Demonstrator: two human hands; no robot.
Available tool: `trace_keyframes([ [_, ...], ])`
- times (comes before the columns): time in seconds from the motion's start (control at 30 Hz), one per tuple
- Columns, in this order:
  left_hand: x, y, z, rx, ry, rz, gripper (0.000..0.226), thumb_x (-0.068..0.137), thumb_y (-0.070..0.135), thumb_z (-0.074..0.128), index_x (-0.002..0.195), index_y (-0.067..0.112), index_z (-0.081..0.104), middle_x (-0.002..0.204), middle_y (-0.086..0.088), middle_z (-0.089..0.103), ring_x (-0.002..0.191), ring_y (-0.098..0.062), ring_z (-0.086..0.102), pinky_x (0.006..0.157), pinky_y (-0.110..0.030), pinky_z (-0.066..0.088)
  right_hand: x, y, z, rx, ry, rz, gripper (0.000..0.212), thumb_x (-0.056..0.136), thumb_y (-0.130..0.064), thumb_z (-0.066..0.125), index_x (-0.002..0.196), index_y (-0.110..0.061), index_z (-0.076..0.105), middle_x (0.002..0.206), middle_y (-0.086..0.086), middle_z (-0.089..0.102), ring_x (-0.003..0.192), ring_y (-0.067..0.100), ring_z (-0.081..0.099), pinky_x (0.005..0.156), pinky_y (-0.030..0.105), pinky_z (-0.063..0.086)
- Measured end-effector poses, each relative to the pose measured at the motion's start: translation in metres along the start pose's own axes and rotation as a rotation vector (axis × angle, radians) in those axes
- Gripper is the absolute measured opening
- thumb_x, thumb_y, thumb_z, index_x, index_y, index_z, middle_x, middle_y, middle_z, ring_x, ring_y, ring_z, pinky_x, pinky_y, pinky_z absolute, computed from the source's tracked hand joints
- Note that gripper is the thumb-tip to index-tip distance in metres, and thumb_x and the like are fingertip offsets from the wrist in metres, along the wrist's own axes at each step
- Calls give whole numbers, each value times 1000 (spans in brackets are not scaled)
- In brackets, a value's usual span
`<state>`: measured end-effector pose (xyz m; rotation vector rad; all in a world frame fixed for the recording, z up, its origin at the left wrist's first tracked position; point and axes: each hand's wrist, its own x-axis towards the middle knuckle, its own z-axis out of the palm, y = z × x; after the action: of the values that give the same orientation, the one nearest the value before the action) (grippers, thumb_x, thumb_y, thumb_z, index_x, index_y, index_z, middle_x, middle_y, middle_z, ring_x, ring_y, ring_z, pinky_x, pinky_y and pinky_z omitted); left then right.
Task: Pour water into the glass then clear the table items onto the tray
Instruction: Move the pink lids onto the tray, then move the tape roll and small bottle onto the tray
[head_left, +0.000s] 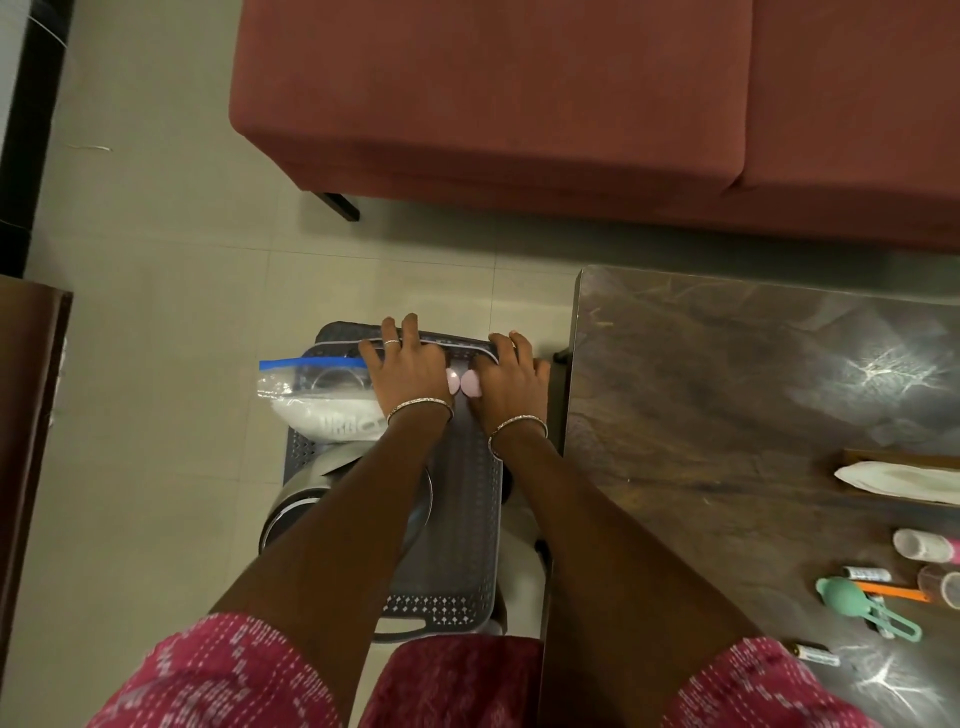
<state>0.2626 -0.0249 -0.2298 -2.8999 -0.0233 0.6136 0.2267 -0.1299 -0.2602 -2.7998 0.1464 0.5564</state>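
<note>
The red sofa (519, 104) fills the far side, and nothing on it concerns us. Next in size is the dark tabletop (701, 389) on our right, its near edge running away from us. The grey perforated tray (467, 519) sits just beside that edge and lower than it. Its long axis runs the same way, straight out from our lap. What carries the tray is hidden beneath it.

On the tray's left side a steel vessel (291, 514) shows under our left forearm, which covers most of it. Beyond the vessel lies a zip bag (311, 395) of white stuff, overhanging the left rim.

The left grip (410, 371) and right grip (511, 374) both lie at the tray's far end, with fingers bent over the rim. We cannot tell whether they clasp the rim or only rest on it.

What is left to clear lies to the right of both, well apart and back towards us, so we judge the right grip the nearer one. There we see a pale paper packet (893, 480), a green tool (852, 608), a small bottle (922, 545) cut off by the frame, and a battery (815, 653).

Two pink pieces (462, 383) sit between our thumbs. We cannot tell what they are or whether we pinch them. We make out no glass for certain.
</note>
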Motion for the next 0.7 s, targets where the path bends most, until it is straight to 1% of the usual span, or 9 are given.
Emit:
trace_keyframes([
  [0.1,-7,-1,-9,1,-21,1,29,71,30,82,99,30,73,150,-2,35,142,-31,25,110,-57,22,-12,3,-7,77,5,-21,55,83,-26,73,135,-20,55,150,5,42,143,28,30,105,48,34],
  [0.17,-15,-1,-19,-14,-24,-1,35,67,32,84,100,29,73,148,-2,37,141,-30,26,109,-55,23,-26,8,-14,177,63,-32,56,80,-28,74,133,-18,57,144,7,47,136,29,39,101,45,39],
  [0.27,-29,0,-34,-60,-6,0,38,69,31,81,106,26,71,148,-2,38,141,-28,26,110,-52,23,-52,20,-19,380,250,22,41,84,-23,66,123,-12,64,130,10,58,121,28,51,99,42,46],
  [0.37,-53,3,-46,-80,69,50,35,72,33,78,105,25,71,147,-2,40,139,-26,29,110,-48,24,-86,39,-21,491,367,114,23,89,-13,59,110,-9,66,115,10,63,108,28,55,94,43,49],
  [0.47,-91,15,-51,-158,146,124,30,76,33,73,106,29,69,140,-3,45,135,-24,33,111,-45,20,-123,66,-20,516,374,207,17,91,-6,56,101,-9,69,104,10,67,102,27,55,89,43,50],
  [0.53,-121,28,-52,-205,155,167,29,79,30,71,107,30,68,137,-4,48,134,-25,35,115,-44,17,-151,88,-20,513,362,292,19,91,-6,56,101,-9,71,105,9,70,103,29,56,89,37,47],
  [0.6,-150,44,-53,-258,194,219,22,77,24,73,99,25,72,127,-6,56,126,-28,45,114,-46,24,-179,107,-22,548,362,390,19,90,-6,57,101,-12,72,106,8,71,104,30,56,85,34,44],
  [0.67,-182,64,-50,-368,308,297,14,72,13,75,86,18,73,110,-8,65,108,-31,57,99,-44,41,-210,128,-28,579,375,479,18,90,-7,59,100,-14,72,103,8,71,104,29,56,80,32,44],
  [0.7,-199,76,-48,-440,346,334,13,73,9,74,84,16,73,103,-8,66,101,-30,59,91,-42,45,-226,141,-31,584,389,496,18,89,-6,60,100,-13,72,101,9,71,102,31,56,78,32,44],
])
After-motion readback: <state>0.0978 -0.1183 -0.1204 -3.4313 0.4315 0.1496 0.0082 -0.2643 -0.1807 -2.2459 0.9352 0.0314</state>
